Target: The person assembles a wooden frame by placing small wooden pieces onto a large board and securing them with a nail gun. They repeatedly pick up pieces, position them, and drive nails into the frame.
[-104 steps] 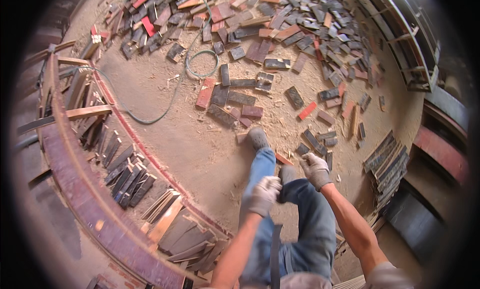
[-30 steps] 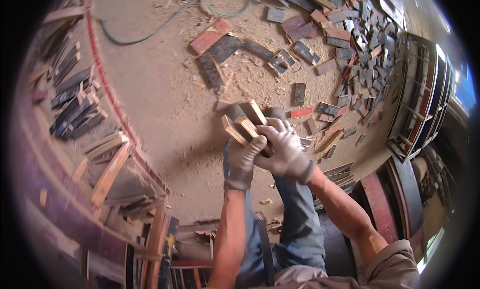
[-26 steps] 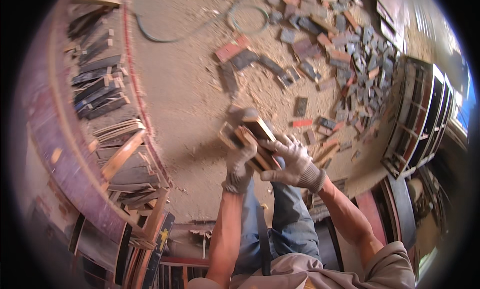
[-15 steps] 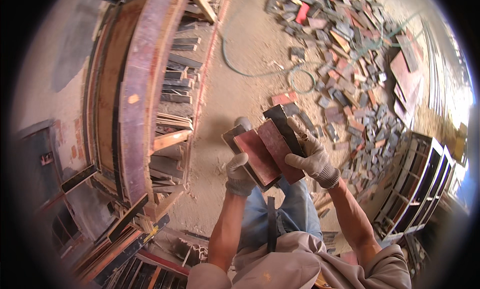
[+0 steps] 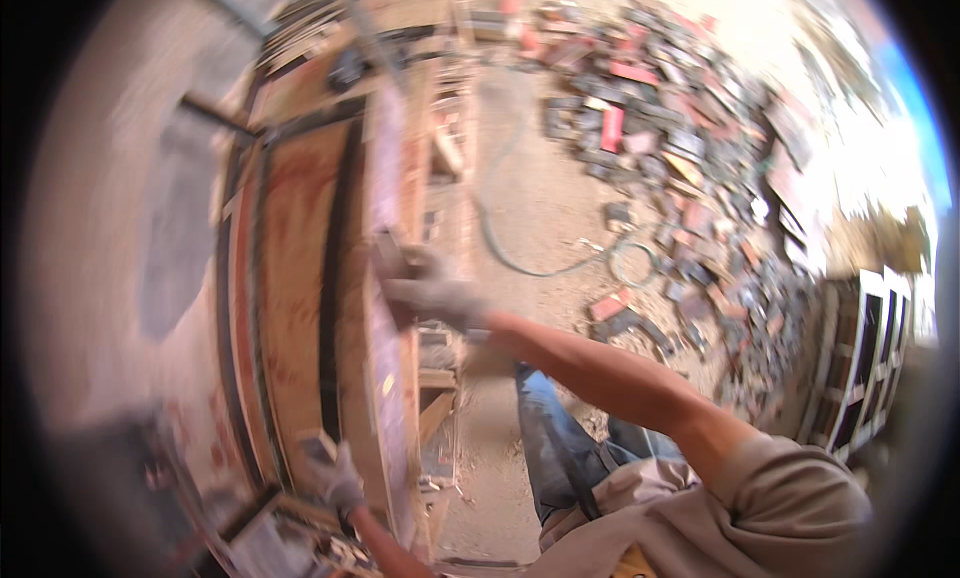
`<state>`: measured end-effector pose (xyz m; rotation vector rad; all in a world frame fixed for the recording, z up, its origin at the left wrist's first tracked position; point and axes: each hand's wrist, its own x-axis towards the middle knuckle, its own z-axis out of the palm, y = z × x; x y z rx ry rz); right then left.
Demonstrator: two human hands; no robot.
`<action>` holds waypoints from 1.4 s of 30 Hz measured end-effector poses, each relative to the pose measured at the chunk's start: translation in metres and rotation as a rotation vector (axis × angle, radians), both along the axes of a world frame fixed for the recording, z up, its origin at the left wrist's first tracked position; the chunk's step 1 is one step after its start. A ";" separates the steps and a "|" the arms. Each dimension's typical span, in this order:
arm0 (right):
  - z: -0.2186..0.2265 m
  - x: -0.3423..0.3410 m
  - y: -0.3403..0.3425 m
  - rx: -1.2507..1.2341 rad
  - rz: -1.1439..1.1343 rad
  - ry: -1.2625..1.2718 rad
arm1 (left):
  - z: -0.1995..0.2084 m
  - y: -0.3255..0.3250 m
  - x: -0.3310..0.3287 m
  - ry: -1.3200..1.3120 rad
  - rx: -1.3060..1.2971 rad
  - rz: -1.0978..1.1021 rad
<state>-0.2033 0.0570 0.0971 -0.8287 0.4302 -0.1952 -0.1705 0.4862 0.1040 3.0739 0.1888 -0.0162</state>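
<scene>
My gloved right hand reaches left across my body to the long wooden workbench, closed on wood offcuts seen edge-on and smeared by motion. How many pieces it grips I cannot tell. Lower left, over the bench's near end, my gloved left hand is closed around a small wood block with a pale edge. The bench has a purplish face along its right side and a brown plywood panel set between dark strips.
A large heap of red, black and grey offcuts covers the floor at right. A green hose curls between heap and bench. Short boards are stacked under the bench. A slatted rack stands far right, a plastered wall at left.
My body has turned left to the bench. The offcuts held together between both hands are now apart: my left hand has swung to the bench's near end, my right over its edge.
</scene>
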 end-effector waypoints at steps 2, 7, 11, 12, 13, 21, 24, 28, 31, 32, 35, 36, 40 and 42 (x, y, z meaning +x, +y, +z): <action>0.014 0.072 -0.010 -0.086 -0.256 -0.110 | -0.006 0.022 0.017 0.127 0.036 -0.019; -0.026 0.065 -0.059 -0.568 0.054 0.352 | -0.036 -0.031 0.011 -0.105 0.092 -0.130; -0.125 -0.090 -0.119 -0.425 0.152 0.646 | -0.073 -0.179 -0.020 -0.126 -0.422 -0.417; -0.146 -0.144 -0.138 -0.385 0.126 0.753 | -0.082 -0.222 -0.030 -0.077 -0.532 -0.530; -0.167 -0.187 -0.162 -0.605 0.251 0.955 | -0.092 -0.265 -0.041 0.057 -0.663 -0.475; -0.256 -0.404 -0.429 -0.305 -0.022 1.347 | -0.166 -0.576 -0.077 0.719 -0.500 -0.533; -0.313 -0.396 -0.534 -0.247 -0.260 1.389 | -0.212 -0.683 -0.073 0.611 -0.579 -0.838; -0.413 -0.344 -0.660 -0.395 -0.300 1.358 | -0.282 -0.819 -0.053 0.787 -0.414 -0.997; -0.502 -0.283 -0.751 -0.429 -0.254 1.430 | -0.340 -0.924 -0.036 0.912 -0.409 -1.135; -0.536 -0.267 -0.785 -0.510 -0.181 1.341 | -0.363 -0.959 -0.030 0.842 -0.572 -1.291; -0.644 -0.203 -0.867 -0.588 -0.217 1.534 | -0.377 -1.022 0.012 0.734 -0.398 -1.498; -0.679 -0.189 -0.896 -0.523 -0.204 1.547 | -0.377 -1.037 0.025 0.764 -0.337 -1.462; -0.798 -0.133 -0.985 -0.489 -0.160 1.826 | -0.384 -1.084 0.066 0.911 -0.184 -1.299; -0.822 -0.124 -1.002 -0.470 -0.187 1.868 | -0.388 -1.107 0.075 0.970 -0.152 -1.245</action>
